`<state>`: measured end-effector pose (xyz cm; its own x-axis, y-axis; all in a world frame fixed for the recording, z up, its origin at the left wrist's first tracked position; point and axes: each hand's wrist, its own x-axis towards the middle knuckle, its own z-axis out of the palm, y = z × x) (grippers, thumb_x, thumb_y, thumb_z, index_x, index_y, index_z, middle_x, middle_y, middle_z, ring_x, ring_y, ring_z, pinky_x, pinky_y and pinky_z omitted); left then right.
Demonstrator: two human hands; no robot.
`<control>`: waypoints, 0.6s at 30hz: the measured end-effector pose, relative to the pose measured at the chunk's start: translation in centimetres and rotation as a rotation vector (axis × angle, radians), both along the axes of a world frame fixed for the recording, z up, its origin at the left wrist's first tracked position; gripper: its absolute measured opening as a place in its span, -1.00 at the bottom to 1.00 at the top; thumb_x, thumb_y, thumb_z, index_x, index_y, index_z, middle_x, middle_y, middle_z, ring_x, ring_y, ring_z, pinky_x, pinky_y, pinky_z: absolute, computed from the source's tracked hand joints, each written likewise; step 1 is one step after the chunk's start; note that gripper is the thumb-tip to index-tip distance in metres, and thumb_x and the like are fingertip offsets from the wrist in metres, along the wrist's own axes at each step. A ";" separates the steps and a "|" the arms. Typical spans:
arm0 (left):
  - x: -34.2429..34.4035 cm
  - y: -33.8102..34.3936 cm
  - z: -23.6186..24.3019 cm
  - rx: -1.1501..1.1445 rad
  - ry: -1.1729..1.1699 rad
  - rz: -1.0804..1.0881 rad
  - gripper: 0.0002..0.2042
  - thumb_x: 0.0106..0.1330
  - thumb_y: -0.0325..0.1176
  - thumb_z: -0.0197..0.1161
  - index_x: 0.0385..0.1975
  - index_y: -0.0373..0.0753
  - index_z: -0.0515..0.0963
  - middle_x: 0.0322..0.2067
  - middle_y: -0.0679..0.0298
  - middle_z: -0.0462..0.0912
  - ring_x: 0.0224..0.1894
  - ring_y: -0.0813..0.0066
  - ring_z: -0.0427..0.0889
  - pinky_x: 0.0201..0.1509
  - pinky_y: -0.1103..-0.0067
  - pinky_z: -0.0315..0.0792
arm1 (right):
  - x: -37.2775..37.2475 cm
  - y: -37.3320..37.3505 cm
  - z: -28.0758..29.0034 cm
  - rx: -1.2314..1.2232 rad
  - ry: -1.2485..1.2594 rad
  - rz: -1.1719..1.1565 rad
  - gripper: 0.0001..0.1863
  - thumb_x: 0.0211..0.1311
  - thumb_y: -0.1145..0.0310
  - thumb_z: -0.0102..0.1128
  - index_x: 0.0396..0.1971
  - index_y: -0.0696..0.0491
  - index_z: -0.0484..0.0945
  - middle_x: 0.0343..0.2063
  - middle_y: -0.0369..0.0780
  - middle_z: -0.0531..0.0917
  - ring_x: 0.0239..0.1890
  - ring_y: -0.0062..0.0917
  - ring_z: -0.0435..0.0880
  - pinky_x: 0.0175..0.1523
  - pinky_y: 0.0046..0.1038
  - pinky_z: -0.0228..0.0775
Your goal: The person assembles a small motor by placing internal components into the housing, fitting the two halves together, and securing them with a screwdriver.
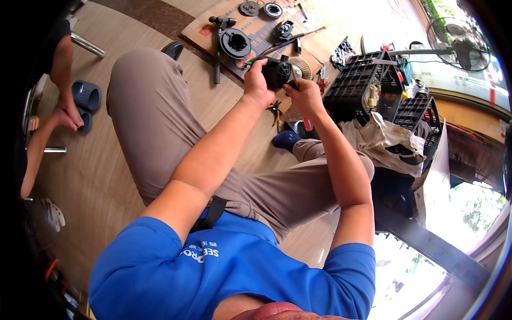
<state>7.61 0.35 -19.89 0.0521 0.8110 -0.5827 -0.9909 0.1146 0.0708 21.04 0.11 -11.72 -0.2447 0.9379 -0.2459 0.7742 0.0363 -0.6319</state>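
Note:
My left hand (259, 85) is closed around a round black plastic housing (277, 73), held up over the floor between my knees. Close against its right side, my right hand (305, 98) has its fingers pinched together at the housing's lower edge. Whatever sits in that pinch is mostly hidden. Just below the right hand shows a red handle-like piece (308, 124), and I cannot tell whether the hand holds it. Behind the housing lies a pale ribbed disc (302, 68). Pliers with yellow-and-black handles (277, 113) rest on the floor beneath my hands.
Flattened cardboard (205, 33) carries a hammer (217, 50), a black round housing (235, 43), a ring part (273, 9) and a long thin rod (290, 40). Black plastic crates (362, 80) stand at right, a fan (460, 44) beyond. Another person's bare legs (64, 80) are at left.

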 end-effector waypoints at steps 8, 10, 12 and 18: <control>-0.5 -0.4 0.6 0.022 -0.006 -0.104 -0.70 0.34 -0.11 0.01 -0.13 -0.13 0.54 -0.15 0.20 0.70 -0.12 0.19 0.68 -0.02 0.19 0.53 | -0.1 0.0 0.7 0.070 -0.038 0.068 -0.82 0.20 0.34 0.35 -0.42 0.16 0.66 -0.70 -0.24 0.53 -0.59 -0.66 0.36 -0.43 -0.47 0.30; -0.6 -0.3 0.7 0.039 -0.024 -0.093 -0.69 0.34 -0.10 0.00 -0.12 -0.13 0.54 -0.14 0.20 0.70 -0.11 0.19 0.68 -0.02 0.18 0.53 | -0.2 0.0 0.9 0.093 -0.042 0.089 -0.82 0.19 0.35 0.35 -0.43 0.17 0.65 -0.69 -0.19 0.54 -0.60 -0.63 0.36 -0.42 -0.44 0.31; -0.6 -0.3 0.5 0.056 -0.043 -0.083 -0.68 0.34 -0.09 -0.02 -0.11 -0.14 0.54 -0.13 0.19 0.69 -0.10 0.18 0.67 -0.02 0.18 0.52 | -0.4 -0.1 1.1 0.115 -0.048 0.109 -0.82 0.17 0.35 0.36 -0.43 0.17 0.64 -0.68 -0.15 0.54 -0.60 -0.61 0.37 -0.41 -0.42 0.33; -0.5 -0.2 -0.2 0.039 -0.049 -0.100 -0.65 0.36 -0.09 -0.05 -0.07 -0.15 0.55 -0.12 0.17 0.69 -0.08 0.18 0.67 0.02 0.18 0.51 | -0.8 -0.1 1.8 0.097 -0.073 0.113 -0.80 0.12 0.34 0.36 -0.44 0.19 0.61 -0.60 0.02 0.59 -0.55 -0.19 0.60 -0.36 -0.27 0.42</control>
<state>7.13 0.20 -20.08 0.1617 0.8225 -0.5453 -0.9770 0.2112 0.0289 20.29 0.01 -9.96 -0.3344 0.9257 -0.1768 0.8055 0.1834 -0.5635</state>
